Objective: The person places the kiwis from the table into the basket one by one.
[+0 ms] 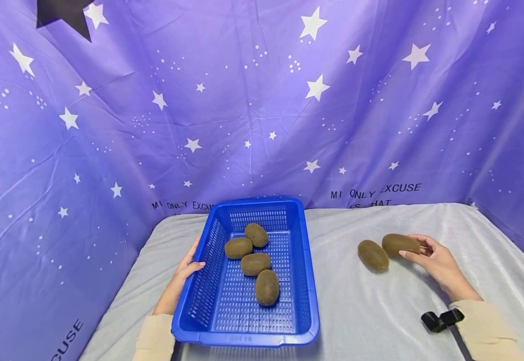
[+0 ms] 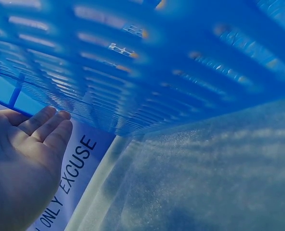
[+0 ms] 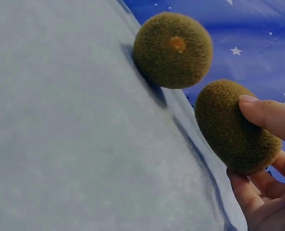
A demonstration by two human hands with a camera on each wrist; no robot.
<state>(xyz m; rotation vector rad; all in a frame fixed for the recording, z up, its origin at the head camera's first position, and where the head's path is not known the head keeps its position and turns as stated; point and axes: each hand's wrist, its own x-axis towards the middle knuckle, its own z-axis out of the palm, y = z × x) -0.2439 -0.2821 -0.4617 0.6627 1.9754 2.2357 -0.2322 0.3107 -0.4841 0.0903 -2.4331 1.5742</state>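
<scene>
My right hand (image 1: 438,260) holds a brown, fuzzy kiwi (image 1: 399,244) between thumb and fingers, over the right side of the table. A second kiwi (image 1: 373,255) lies just left of it; in the right wrist view this kiwi (image 3: 174,50) shows its pale end spot. On the left, my left hand (image 1: 185,271) grips the long side of a blue plastic basket (image 1: 310,281), thumb over the rim and fingers along the outer wall. Inside, several kiwis (image 1: 256,264) lie in a loose line on the slotted bottom. The left wrist view shows the fingers (image 2: 51,130) against the slotted wall.
A pale grey cloth (image 1: 343,311) covers the table. Behind it and at both sides hangs a purple curtain (image 1: 253,100) with white stars. A small black device (image 1: 442,319) is strapped at the right wrist, by the beige sleeve (image 1: 487,326).
</scene>
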